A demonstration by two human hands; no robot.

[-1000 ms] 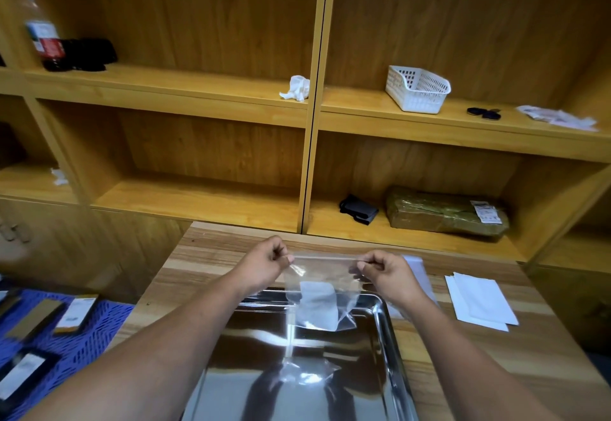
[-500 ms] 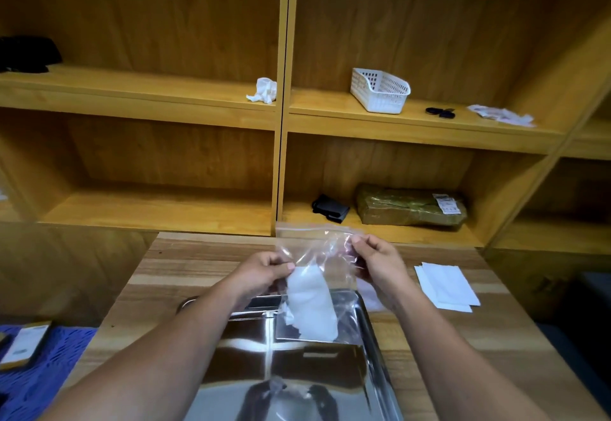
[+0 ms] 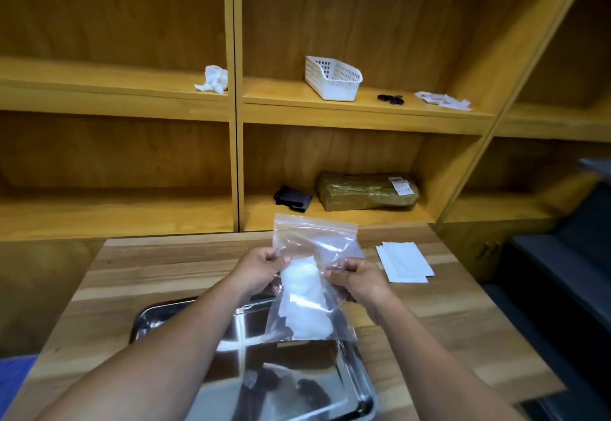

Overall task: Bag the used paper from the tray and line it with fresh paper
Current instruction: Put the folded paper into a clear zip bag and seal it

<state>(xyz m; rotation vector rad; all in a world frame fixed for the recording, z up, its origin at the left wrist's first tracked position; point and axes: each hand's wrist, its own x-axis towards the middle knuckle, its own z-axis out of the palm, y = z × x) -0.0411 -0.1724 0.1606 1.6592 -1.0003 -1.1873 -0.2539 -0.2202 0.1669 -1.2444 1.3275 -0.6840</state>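
A clear zip bag (image 3: 314,245) is held upright over the far end of the shiny steel tray (image 3: 360,384). Inside the bag lies a piece of white used paper (image 3: 302,298). My left hand (image 3: 261,270) pinches the bag's left side at mid-height. My right hand (image 3: 358,280) grips the bag's right side, fingers curled into the plastic. The bag's zip strip stands at the top, above both hands. The tray's bare metal bottom reflects my arms. A small stack of fresh white paper sheets (image 3: 405,262) lies on the table to the right of my right hand.
The wooden table (image 3: 139,281) stands against wooden shelving. On the shelves sit a white plastic basket (image 3: 332,78), a crumpled white tissue (image 3: 213,79), a black pouch (image 3: 292,198) and a green wrapped parcel (image 3: 367,190). A dark seat (image 3: 568,255) is at the right.
Both hands slid from the bag's top edge down to its sides, and the bag now stands taller with its zip strip above them. The view shifted right.
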